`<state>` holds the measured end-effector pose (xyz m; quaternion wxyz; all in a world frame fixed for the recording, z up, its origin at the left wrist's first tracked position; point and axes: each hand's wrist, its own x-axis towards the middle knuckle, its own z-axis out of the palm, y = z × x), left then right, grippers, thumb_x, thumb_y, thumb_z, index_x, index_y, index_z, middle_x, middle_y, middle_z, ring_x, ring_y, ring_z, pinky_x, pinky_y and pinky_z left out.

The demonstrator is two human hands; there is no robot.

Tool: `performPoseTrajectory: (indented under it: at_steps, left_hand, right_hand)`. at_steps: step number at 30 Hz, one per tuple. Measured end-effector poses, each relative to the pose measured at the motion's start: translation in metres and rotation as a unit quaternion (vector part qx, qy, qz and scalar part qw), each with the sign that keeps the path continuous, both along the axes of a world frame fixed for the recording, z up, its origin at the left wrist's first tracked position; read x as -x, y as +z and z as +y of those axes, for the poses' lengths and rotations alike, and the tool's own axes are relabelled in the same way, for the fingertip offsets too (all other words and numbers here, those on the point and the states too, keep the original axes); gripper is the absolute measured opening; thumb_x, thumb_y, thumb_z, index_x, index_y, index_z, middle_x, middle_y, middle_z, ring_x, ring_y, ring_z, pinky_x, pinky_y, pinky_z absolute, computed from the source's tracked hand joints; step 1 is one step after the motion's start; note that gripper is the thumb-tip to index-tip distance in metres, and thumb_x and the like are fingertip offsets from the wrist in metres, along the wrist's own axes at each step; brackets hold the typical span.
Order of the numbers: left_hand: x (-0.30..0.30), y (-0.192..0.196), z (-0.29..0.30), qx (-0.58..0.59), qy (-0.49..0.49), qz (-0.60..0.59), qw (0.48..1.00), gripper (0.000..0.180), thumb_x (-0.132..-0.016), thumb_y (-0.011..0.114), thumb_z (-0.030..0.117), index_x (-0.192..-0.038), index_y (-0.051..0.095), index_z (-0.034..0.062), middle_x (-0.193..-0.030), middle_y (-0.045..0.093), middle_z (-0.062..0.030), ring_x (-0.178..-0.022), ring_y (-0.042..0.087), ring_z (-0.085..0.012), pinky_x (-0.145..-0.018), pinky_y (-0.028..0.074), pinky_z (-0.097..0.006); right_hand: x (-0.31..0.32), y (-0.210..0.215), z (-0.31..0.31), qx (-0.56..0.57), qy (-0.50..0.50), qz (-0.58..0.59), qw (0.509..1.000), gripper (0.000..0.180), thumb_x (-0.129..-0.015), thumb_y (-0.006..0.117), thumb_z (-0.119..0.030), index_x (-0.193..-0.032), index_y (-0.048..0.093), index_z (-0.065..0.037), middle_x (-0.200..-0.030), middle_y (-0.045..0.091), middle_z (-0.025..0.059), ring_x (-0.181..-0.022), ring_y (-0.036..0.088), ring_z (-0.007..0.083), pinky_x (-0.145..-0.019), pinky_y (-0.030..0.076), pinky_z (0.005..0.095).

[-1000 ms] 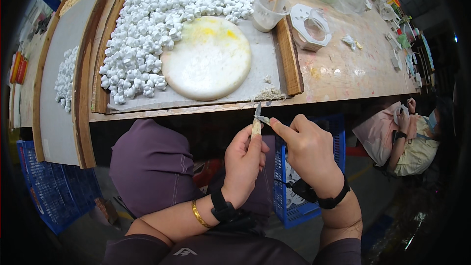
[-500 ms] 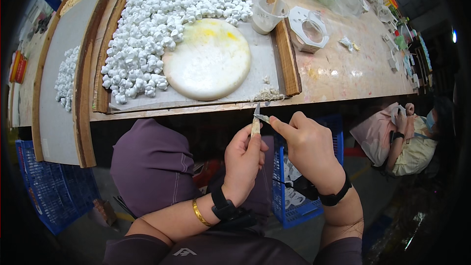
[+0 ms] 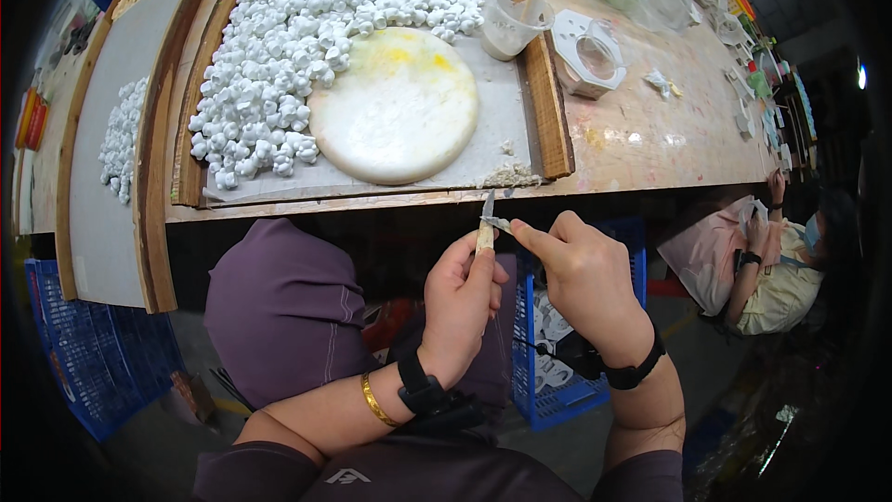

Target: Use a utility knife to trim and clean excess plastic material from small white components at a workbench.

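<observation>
Holds a slim, knife-like tool with a stained cream handle and pointed grey blade (image 3: 485, 235) in front of the near edge of the pale wooden worktop (image 3: 664, 144), with the left hand (image 3: 462, 293) clamped around the handle. Grips with the right hand (image 3: 587, 279) a second slim, pale tool with a greyish end (image 3: 501, 223), seemingly touching the first near the blade's foot. Probably handles as light and stiff, sharp at the thin point; best taken low on the handle, clear of the blade.

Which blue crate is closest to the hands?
The blue crate partly hidden by the right hand, with white pieces showing inside; the other blue crate stands at far left, well away from both hands.
</observation>
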<state>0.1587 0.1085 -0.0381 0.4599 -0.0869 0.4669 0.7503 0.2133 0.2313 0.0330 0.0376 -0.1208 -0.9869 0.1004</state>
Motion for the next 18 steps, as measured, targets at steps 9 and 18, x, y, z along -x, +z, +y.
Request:
performPoseTrajectory:
  at_steps: [9,18]
  left_hand:
    - [-0.0001,0.0008,0.0001,0.009,-0.002,0.009,1.000,0.024,-0.096,0.048,0.013,-0.117,0.053,0.0040,-0.071,0.055,-0.0015,-0.050,0.045,-0.0051,-0.043,0.035,-0.018]
    - [-0.0003,0.0009,0.0004,0.013,-0.002,0.018,1.000,0.022,-0.096,0.047,0.012,-0.116,0.054,0.0039,-0.070,0.054,-0.0012,-0.049,0.044,-0.0049,-0.043,0.034,-0.018]
  right_hand:
    - [0.0023,-0.0052,0.0029,0.004,-0.003,0.008,1.000,0.034,-0.071,0.059,-0.001,-0.102,0.068,-0.013,-0.068,0.050,0.0060,-0.061,0.058,0.0219,-0.050,0.047,0.0331]
    - [0.0032,-0.0057,0.0040,0.007,-0.006,0.012,1.000,0.035,-0.071,0.059,-0.001,-0.102,0.069,-0.014,-0.068,0.051,0.0069,-0.061,0.058,0.0233,-0.051,0.047,0.0342]
